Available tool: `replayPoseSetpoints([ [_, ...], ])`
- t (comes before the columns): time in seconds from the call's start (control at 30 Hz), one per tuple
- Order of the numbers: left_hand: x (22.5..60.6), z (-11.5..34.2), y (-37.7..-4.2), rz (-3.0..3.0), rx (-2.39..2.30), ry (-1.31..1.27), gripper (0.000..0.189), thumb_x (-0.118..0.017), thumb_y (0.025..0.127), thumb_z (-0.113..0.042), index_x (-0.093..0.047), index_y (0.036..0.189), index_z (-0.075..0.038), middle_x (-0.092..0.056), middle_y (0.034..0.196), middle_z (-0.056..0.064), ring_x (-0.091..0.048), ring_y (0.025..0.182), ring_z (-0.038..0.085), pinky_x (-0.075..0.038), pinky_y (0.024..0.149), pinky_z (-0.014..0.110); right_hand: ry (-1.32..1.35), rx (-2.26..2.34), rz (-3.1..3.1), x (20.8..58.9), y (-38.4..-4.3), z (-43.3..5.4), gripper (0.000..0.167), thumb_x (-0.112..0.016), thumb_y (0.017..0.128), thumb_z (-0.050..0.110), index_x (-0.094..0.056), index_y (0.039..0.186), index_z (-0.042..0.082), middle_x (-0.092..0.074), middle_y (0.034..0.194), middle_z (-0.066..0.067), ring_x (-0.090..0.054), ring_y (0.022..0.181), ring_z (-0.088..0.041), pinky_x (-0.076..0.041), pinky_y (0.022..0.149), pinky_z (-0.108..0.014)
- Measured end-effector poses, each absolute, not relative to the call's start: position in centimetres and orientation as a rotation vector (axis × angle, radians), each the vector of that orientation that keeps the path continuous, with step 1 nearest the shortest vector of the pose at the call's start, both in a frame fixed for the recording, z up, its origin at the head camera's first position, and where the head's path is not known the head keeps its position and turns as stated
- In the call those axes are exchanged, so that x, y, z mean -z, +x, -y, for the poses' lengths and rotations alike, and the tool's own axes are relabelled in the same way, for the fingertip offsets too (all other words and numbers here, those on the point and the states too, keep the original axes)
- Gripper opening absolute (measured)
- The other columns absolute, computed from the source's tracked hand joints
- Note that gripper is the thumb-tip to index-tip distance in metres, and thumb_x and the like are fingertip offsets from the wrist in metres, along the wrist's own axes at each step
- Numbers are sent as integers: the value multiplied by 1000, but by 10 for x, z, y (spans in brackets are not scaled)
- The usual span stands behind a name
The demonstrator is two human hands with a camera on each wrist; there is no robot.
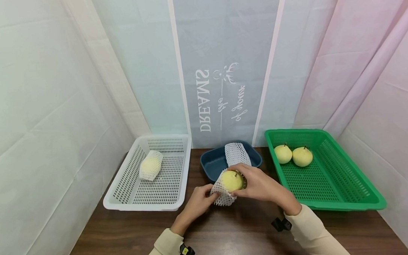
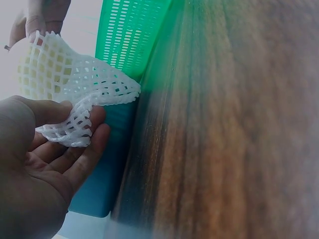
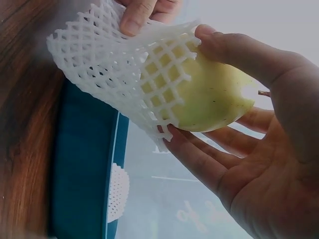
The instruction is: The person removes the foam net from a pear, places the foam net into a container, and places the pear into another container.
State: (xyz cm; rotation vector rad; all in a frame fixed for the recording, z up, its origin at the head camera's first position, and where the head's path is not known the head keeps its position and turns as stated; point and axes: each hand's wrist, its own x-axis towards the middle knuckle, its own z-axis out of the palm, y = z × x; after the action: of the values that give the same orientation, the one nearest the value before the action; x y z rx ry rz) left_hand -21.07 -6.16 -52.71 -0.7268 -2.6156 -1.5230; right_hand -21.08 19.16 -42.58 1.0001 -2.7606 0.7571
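A yellow pear [image 1: 231,181] sits partly inside a white foam net sleeve [image 3: 99,55], its stem end bare in the right wrist view. My right hand [image 1: 260,183] holds the pear, thumb on one side and fingers on the other, with fingertips at the sleeve's rim. Between thumb and fingers my left hand [image 2: 55,144] pinches the loose end of the sleeve. Both hands are in front of a dark blue tray [image 1: 210,161], in which another foam net sleeve [image 1: 237,153] lies.
To the left stands a white basket [image 1: 182,180] with one sleeved pear [image 1: 151,165] in it. On the right, a green basket [image 1: 357,174] holds two bare pears [image 1: 302,156]. All stand on a dark wooden table [image 1: 228,235], with a curtain [image 1: 221,37] behind.
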Motion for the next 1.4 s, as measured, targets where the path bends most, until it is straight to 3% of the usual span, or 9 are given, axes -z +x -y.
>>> replayPoseSetpoints([
  [0.33,526,62,-209,2623,1523,-705,24,-68,106,-32,-78,119,-15,-80,110,-1,-66,91,6,-54,81,24,997,-751,2729,419,-212,-195,73,-96,79,32,-62,141,14,-69,128,-5,-67,106,-16,-59,85,-37],
  [0.7,528,61,-210,2613,1553,-671,21,-69,104,-28,-78,119,-17,-81,110,-2,-66,89,1,-55,80,23,977,-749,2720,411,-214,-200,74,-97,78,30,-62,141,12,-68,128,-6,-67,107,-17,-60,85,-38],
  [1.2,526,60,-211,2569,1551,-581,15,-69,104,-27,-78,113,-20,-80,101,-5,-63,82,3,-53,76,22,959,-718,2681,402,-219,-210,76,-98,77,30,-62,141,10,-69,129,-7,-68,108,-18,-60,86,-41],
  [1.4,526,60,-211,2531,1535,-572,12,-69,104,-26,-77,107,-17,-77,89,-4,-58,72,7,-49,67,22,939,-718,2701,396,-221,-214,76,-98,78,30,-62,142,9,-69,128,-8,-67,106,-18,-60,85,-41],
])
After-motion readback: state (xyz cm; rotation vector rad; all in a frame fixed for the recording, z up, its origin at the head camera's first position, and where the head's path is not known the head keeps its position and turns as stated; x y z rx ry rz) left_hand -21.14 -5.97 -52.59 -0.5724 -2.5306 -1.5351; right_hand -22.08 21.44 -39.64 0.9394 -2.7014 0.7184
